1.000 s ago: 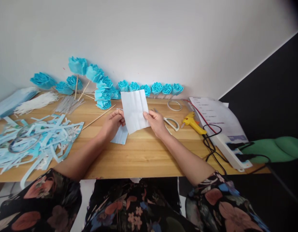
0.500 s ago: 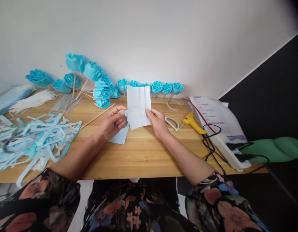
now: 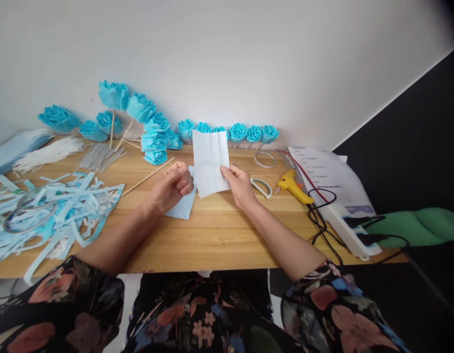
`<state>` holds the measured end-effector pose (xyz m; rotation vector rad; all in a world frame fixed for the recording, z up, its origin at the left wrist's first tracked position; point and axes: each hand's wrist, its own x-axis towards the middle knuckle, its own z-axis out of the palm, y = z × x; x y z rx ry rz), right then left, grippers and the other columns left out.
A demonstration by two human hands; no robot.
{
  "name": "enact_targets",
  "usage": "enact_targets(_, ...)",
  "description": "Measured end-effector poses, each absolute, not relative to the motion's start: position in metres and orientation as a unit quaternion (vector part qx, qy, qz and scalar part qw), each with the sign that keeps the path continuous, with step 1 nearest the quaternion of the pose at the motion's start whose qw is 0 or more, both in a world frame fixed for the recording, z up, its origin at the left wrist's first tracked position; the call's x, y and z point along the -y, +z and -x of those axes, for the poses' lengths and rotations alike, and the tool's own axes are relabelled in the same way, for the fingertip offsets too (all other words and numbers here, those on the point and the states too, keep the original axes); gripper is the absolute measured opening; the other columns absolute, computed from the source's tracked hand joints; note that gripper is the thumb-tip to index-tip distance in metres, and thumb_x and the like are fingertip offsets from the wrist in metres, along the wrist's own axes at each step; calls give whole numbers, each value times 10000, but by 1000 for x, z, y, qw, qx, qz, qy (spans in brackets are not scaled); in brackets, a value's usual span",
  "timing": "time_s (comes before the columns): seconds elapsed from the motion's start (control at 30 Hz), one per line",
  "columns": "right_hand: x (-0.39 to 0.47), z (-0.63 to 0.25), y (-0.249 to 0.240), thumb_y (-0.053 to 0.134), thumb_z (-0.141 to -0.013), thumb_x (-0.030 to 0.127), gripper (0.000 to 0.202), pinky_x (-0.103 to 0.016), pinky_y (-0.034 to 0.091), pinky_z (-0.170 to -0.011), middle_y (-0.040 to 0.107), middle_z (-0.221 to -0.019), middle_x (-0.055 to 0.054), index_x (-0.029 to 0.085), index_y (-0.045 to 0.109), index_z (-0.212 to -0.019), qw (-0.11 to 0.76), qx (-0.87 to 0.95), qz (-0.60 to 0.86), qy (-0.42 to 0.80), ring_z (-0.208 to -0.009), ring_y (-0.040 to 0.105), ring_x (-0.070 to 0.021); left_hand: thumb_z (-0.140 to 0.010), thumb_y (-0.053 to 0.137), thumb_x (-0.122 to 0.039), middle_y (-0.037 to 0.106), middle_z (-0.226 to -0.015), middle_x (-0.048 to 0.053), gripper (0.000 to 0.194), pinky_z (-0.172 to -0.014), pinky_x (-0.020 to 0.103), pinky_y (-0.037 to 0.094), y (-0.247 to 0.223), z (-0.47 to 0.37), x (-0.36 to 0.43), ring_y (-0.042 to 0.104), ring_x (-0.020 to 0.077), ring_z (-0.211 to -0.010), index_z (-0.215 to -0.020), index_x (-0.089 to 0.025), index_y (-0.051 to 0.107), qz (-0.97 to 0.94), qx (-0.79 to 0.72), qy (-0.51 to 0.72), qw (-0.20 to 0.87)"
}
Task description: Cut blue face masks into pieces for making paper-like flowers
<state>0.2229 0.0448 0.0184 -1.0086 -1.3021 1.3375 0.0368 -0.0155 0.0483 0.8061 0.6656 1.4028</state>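
Observation:
My right hand [image 3: 241, 185] pinches the lower right edge of a pale, creased rectangular sheet [image 3: 211, 157], thumb in front. The sheet stands upright, facing me above the table. Just left of it, my left hand [image 3: 174, 186] is curled into a fist, apart from the sheet, and nothing shows in its fingers. Under and behind that fist lies a light blue sheet [image 3: 181, 210], partly hidden. A thin wooden stick [image 3: 147, 177] rests on the table beside the left hand.
Blue roses [image 3: 238, 132] on sticks line the wall. Blue scraps [image 3: 65, 215], white strings [image 3: 50, 153], thin strips [image 3: 101, 156] and flat blue sheets [image 3: 18, 149] lie left. At right are scissors [image 3: 262, 188], a tape roll [image 3: 265, 159], a yellow glue gun [image 3: 293, 185] and a power strip [image 3: 350, 230].
The index finger of my left hand, extended before, has curled in, so the hand is now a fist. My right hand and the pale sheet have hardly moved.

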Motion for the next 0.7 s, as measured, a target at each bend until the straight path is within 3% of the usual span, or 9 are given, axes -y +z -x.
enact_targets(0.53, -43, -223, 22, 681, -747, 523, 343, -262, 387, -632, 572, -687, 11, 182, 652, -744, 481, 539, 416, 552, -675, 489, -142, -768, 751, -308, 290, -524, -74, 311, -449, 198, 246, 45, -36, 14, 266, 69, -466, -684, -189, 477, -358, -300, 627, 623)
enact_targets(0.7, -43, -223, 21, 677, -758, 492, 319, -259, 376, -623, 553, -671, 16, 182, 623, -707, 488, 541, 413, 546, -658, 477, -133, -727, 815, -294, 293, -530, -79, 305, -449, 196, 244, 44, -36, 14, 263, 68, -469, -732, -190, 528, -349, -292, 651, 608)
